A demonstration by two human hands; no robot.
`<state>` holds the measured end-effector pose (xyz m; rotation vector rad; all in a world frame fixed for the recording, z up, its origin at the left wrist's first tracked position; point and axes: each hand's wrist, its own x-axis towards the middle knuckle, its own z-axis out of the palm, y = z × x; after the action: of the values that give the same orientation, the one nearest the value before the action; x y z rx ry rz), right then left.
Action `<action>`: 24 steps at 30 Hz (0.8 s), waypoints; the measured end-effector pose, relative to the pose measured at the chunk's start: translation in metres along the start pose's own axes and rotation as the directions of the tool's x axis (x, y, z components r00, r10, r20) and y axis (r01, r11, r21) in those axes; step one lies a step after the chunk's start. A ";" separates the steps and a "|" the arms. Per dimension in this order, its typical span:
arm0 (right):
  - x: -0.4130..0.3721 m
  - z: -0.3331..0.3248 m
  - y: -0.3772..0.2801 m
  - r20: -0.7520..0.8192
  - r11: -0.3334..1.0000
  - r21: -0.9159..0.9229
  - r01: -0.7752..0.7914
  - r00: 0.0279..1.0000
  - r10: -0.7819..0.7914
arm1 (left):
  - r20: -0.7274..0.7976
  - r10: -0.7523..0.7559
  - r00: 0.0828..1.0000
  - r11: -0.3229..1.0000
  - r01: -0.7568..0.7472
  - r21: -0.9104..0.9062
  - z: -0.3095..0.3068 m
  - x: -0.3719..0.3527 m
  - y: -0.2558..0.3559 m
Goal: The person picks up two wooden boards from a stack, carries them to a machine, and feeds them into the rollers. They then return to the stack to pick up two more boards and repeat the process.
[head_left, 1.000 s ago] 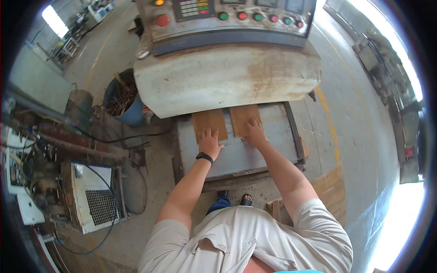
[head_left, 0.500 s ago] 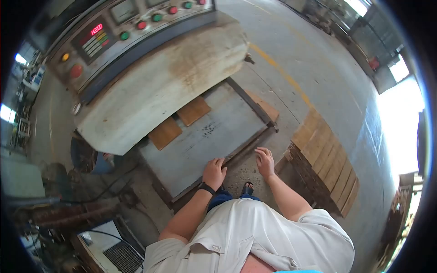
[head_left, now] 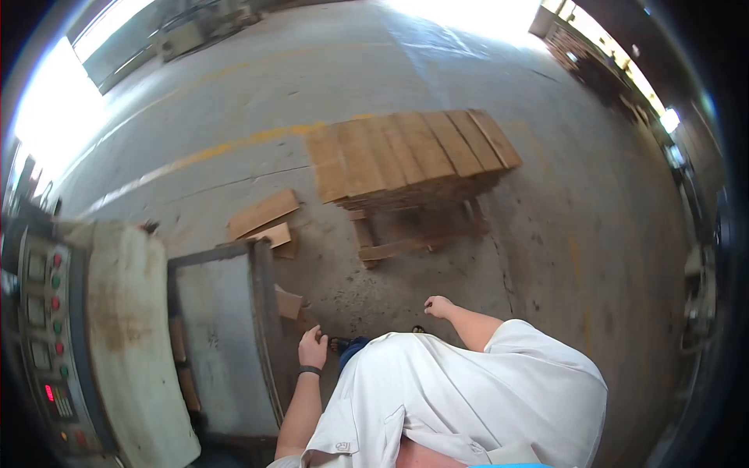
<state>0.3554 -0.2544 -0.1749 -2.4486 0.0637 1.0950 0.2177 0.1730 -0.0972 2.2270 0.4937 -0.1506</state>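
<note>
Curling loosely, the left hand (head_left: 314, 348) hangs beside the metal table (head_left: 218, 343), right hand (head_left: 438, 306) seemingly curled, red digits (head_left: 50, 392) blurred.

Wkshop: mach. w/ ctrl panel (head_left: 48, 327)

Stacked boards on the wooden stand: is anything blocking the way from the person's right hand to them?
Nothing visible blocks the way. Between the right hand and the stacked boards lies open floor, with the wooden stand only beneath them.
</note>
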 end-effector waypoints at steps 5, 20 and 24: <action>-0.044 0.000 0.142 -0.112 0.968 0.230 -0.097 0.986 0.125 | 0.181 -0.226 0.957 0.969 0.202 0.143 0.079 -0.005 -0.062; -0.140 0.035 0.407 0.029 0.784 0.414 -0.463 0.867 0.497 | 0.427 -0.352 0.833 0.917 0.215 0.336 0.239 0.004 0.041; -0.084 -0.007 0.377 -0.023 0.714 0.604 -0.354 0.888 0.460 | 0.451 -0.324 0.832 0.924 0.175 0.341 0.259 0.067 0.075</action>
<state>0.2187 -0.6065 -0.2559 -1.9759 0.9121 0.8448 0.3237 -0.0464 -0.2300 2.2663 0.4948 -0.9747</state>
